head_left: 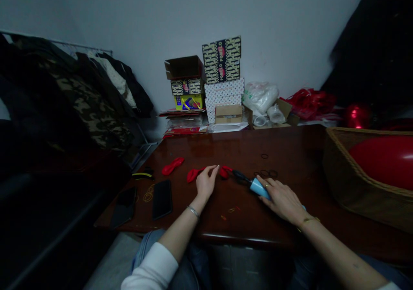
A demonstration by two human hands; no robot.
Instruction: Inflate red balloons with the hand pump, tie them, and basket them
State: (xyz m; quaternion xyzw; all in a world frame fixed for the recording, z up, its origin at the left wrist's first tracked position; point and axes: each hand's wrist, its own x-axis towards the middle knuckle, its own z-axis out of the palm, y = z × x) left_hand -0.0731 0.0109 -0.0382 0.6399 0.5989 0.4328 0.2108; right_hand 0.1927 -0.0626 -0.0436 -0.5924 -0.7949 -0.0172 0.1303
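Observation:
My right hand (284,199) lies over a light-blue balloon pump (259,188), thumb on the near side and fingers on the far side. The pump's black nozzle (241,177) points left, and the neck of a limp red balloon (225,173) meets its tip. My left hand (206,182) has thumb and forefinger pinched together at this balloon's left edge; the exact grip is small and dim. More red balloon rubber (193,175) shows left of that hand, partly hidden behind it. Farther left, another flat red balloon (173,166) rests on the brown table (200,214).
Two dark phones (162,199) and tan rubber bands (149,193) lie at left. Black rings (264,173) lie beyond the pump. A wicker basket (364,191) with an inflated red balloon (387,158) stands at right. Stacked boxes (224,96) rise behind the table.

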